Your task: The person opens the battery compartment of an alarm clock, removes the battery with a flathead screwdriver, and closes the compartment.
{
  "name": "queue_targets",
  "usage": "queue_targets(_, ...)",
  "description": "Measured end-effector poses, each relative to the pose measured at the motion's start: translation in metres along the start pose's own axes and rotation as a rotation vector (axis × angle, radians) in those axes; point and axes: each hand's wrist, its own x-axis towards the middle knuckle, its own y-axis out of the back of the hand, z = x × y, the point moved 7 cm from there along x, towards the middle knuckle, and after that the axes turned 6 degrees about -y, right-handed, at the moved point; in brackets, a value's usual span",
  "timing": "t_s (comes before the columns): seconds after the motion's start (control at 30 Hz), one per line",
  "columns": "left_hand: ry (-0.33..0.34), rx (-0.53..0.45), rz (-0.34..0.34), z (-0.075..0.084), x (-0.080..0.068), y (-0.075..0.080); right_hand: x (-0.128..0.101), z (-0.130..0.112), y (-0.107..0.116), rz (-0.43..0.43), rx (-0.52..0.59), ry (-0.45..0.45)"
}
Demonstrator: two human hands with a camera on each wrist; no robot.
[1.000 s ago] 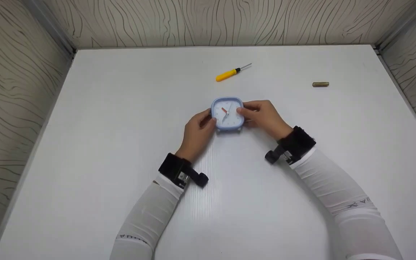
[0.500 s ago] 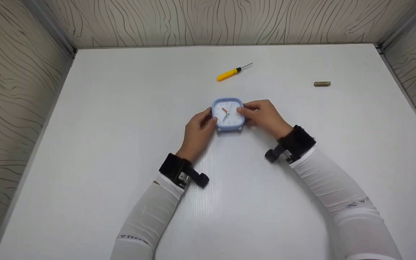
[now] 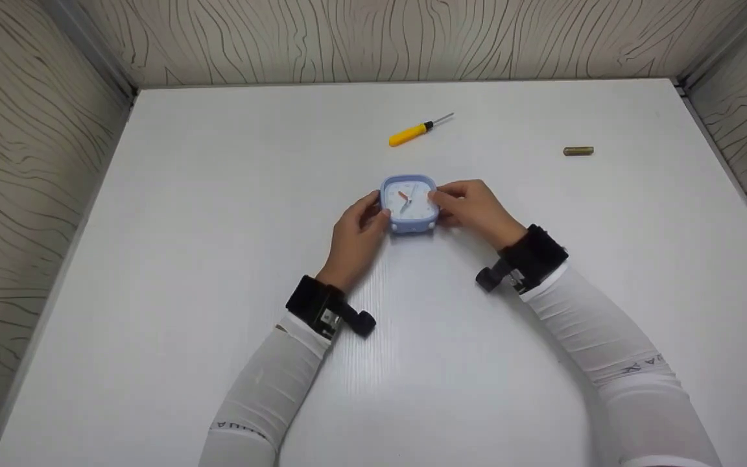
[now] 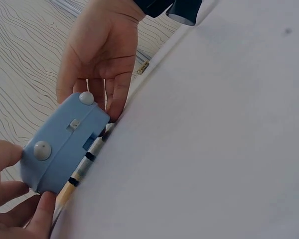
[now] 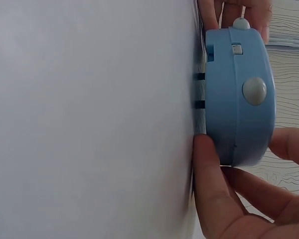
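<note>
A light blue alarm clock (image 3: 410, 200), squarish with rounded corners and a white dial, is held by both hands near the middle of the table. My left hand (image 3: 355, 240) grips its left side, thumb on the front edge. My right hand (image 3: 477, 211) pinches the right side, thumb at the dial's edge. The left wrist view shows the clock's underside (image 4: 65, 142) with two white feet, the left fingers (image 4: 42, 214) at one end and the right hand (image 4: 102, 55) at the other. Small black knobs (image 5: 200, 104) stick out from its back in the right wrist view.
A screwdriver (image 3: 409, 134) with a yellow handle lies beyond the clock on the white table (image 3: 218, 227). Farther right lies a small dull gold-green cylinder (image 3: 578, 151), perhaps a battery. Wood-grain panels (image 3: 373, 42) wall the table's back and sides.
The clock has tilted back slightly, so that more of its underside and feet shows. Both hands keep their hold, with barely any shift. Screwdriver and cylinder lie as before.
</note>
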Motion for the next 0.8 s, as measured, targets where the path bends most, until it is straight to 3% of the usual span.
queue_targets(0.43,-0.006,-0.023,0.004,-0.001,-0.0005,-0.0002,-0.0029,0.0008,-0.0012,-0.039,0.098,-0.04)
queue_targets(0.8,-0.003,-0.016,-0.013,-0.0003,0.0008,-0.0026,-0.0033,0.0032,0.001,-0.047,0.101,-0.039)
